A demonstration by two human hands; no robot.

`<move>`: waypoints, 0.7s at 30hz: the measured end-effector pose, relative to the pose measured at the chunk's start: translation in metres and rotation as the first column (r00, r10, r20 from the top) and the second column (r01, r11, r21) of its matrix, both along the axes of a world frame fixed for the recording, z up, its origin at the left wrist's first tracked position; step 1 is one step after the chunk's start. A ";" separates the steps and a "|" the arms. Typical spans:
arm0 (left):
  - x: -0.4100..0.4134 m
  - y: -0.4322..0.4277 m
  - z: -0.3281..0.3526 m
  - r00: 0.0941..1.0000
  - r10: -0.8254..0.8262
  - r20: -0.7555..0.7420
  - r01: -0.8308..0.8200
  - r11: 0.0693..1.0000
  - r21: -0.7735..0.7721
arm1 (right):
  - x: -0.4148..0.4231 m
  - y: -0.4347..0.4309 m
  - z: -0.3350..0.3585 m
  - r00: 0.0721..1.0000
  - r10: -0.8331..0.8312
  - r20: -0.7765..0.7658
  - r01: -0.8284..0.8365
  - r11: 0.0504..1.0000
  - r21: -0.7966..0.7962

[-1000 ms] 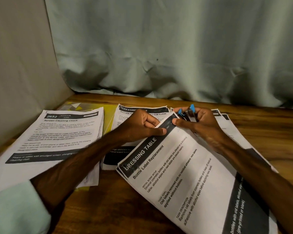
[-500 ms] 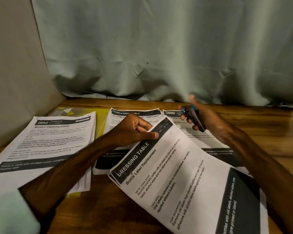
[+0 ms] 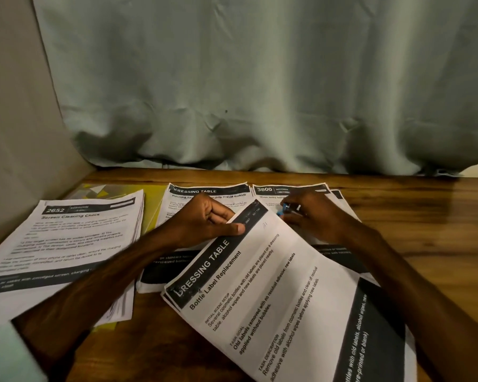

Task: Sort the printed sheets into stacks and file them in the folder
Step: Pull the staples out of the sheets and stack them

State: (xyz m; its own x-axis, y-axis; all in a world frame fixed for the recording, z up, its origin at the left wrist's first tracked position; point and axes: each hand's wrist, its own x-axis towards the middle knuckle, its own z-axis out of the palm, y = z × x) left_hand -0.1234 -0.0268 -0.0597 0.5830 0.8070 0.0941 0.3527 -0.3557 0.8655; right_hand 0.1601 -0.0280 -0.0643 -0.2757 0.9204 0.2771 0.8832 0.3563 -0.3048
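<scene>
My left hand [image 3: 204,223] pinches the top corner of the sheets [image 3: 282,299], which lie slantwise on the table [image 3: 425,230]. The paper looks light and floppy, best held there. My right hand [image 3: 315,219] grips a small stapler [image 3: 286,208].

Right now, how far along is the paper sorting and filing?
Done: three stacks lie sorted: Screen Cleaning Check stack, Dressing Table stack, Kitchen stack. In hand: the left hand pinches the Bottle Label Replacement sheets at a top corner; the right hand holds a small blue tool, perhaps a stapler. Left: the yellow folder lies under the first stack, nothing visibly filed.
</scene>
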 end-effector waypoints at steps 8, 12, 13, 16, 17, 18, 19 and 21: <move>0.001 0.000 -0.003 1.000 0.007 0.005 -0.007 1.000 0.010 | -0.004 -0.007 -0.003 0.991 -0.064 0.118 0.066 0.998 -0.007; 0.001 -0.003 -0.002 0.995 0.009 0.095 -0.007 1.000 -0.016 | -0.007 -0.022 0.021 0.977 -0.042 -0.211 0.059 0.995 0.075; 0.001 -0.003 -0.001 0.990 0.027 0.137 -0.022 0.999 -0.037 | -0.010 -0.027 0.026 0.948 -0.023 -0.318 0.026 1.000 0.005; -0.002 -0.004 0.004 0.970 0.093 0.224 -0.074 0.993 -0.089 | -0.013 -0.038 0.033 0.860 0.026 -0.509 -0.201 0.935 -0.291; -0.003 -0.004 0.005 0.967 0.110 0.231 -0.091 0.992 -0.091 | -0.011 -0.040 0.035 0.847 0.047 -0.530 -0.271 0.895 -0.353; -0.004 -0.004 0.007 0.962 0.128 0.241 -0.107 0.989 -0.098 | -0.007 -0.043 0.038 0.851 0.076 -0.519 -0.317 0.862 -0.395; -0.006 -0.005 0.009 0.955 0.152 0.256 -0.127 0.986 -0.112 | -0.003 -0.045 0.040 0.857 0.095 -0.506 -0.343 0.839 -0.423; -0.009 -0.004 0.011 0.933 0.210 0.294 -0.173 0.974 -0.147 | 0.006 -0.046 0.043 0.855 0.108 -0.508 -0.374 0.806 -0.458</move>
